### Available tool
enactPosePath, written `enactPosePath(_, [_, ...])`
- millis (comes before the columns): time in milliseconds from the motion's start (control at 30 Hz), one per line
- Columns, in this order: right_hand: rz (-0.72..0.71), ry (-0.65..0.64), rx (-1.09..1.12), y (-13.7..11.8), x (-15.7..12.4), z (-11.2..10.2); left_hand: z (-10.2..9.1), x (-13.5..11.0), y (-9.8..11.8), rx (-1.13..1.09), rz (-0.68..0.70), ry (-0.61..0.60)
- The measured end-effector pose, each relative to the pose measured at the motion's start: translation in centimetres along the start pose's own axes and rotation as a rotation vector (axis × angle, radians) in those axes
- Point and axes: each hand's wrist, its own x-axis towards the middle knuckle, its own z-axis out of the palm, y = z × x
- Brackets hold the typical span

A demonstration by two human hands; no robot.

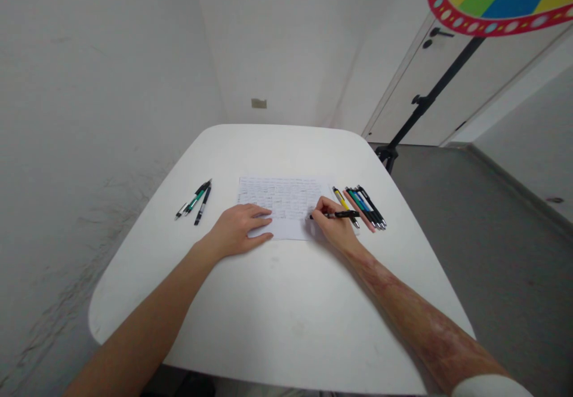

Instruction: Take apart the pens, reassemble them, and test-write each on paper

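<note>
A white sheet of paper (286,228) lies on the white table, most of it covered with rows of handwriting. My left hand (239,228) rests flat on its left edge, fingers spread and pointing right. Over the sheet's lower right part, my right hand (335,225) pinches a black pen (342,214). The pen's tip points left, at or just above the paper; contact cannot be made out. Close to the right hand's far side lies a yellow pen (339,196), partly hidden by that hand.
Several pens (366,207) lie side by side on the right, with a pinkish strip (369,226) beside them. More pens (197,200) lie at the left. Walls stand behind and left of the table (286,313). A colourful wheel (492,3) on a black stand (430,98) is at right.
</note>
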Motion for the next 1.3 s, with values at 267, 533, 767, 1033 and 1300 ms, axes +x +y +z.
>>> enactPosePath(267, [0.010, 0.000, -0.034, 0.04, -0.25, 0.37, -0.32, 0.15, 0.31, -0.016, -0.009, 0.007])
enactPosePath(533, [-0.023, 0.004, -0.080, 0.59, -0.23, 0.32, -0.20, 0.14, 0.23, -0.009, -0.011, 0.005])
enactPosePath(767, [-0.017, 0.014, -0.073, 0.35, -0.19, 0.25, -0.28, 0.17, 0.32, 0.003, -0.003, 0.009])
enactPosePath(1033, [-0.025, 0.011, -0.079, 0.04, -0.26, 0.30, -0.18, 0.09, 0.30, 0.006, -0.004, 0.011])
enactPosePath(1300, [-0.034, 0.038, -0.092, -0.11, -0.38, 0.26, -0.26, 0.07, 0.35, -0.006, -0.010, 0.007])
